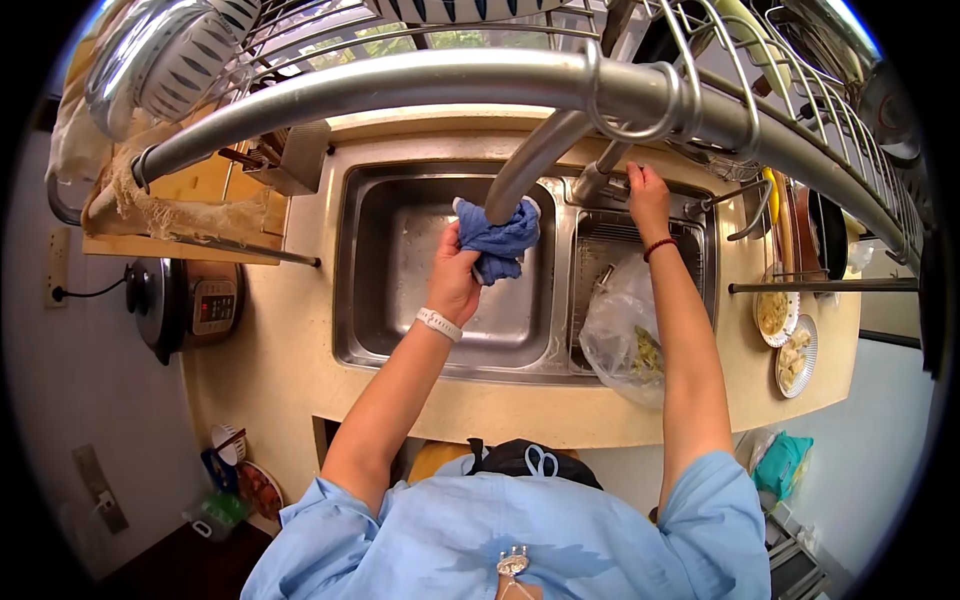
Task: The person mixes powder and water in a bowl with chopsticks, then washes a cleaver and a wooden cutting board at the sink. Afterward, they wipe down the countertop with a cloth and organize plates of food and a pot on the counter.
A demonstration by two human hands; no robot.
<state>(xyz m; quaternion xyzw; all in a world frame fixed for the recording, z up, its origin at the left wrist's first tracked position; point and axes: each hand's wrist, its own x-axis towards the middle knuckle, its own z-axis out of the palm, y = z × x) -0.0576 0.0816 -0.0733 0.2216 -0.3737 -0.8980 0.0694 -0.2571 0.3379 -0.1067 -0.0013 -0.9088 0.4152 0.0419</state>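
Observation:
Beneath the metal faucet spout (pixel 530 165), my left hand (pixel 455 280) grips a bunched blue cloth (pixel 497 238) over the left sink basin (pixel 400 310). The spout's end overlaps the cloth in this view. My right hand (pixel 648 195) reaches behind the right basin, its fingers curled at the faucet handle beside the faucet base (pixel 592 182); the handle is mostly hidden by the fingers. Below my right forearm, a clear plastic bag (pixel 622 335) with greenish scraps hangs over the front of the right basin.
A metal dish rack (pixel 400 85) crosses above the sink, with striped bowls (pixel 185 70) at upper left. An electric cooker (pixel 190 305) stands left of the sink. On the right counter sit a plate of pale food pieces (pixel 795 358) and a bowl of food (pixel 775 312).

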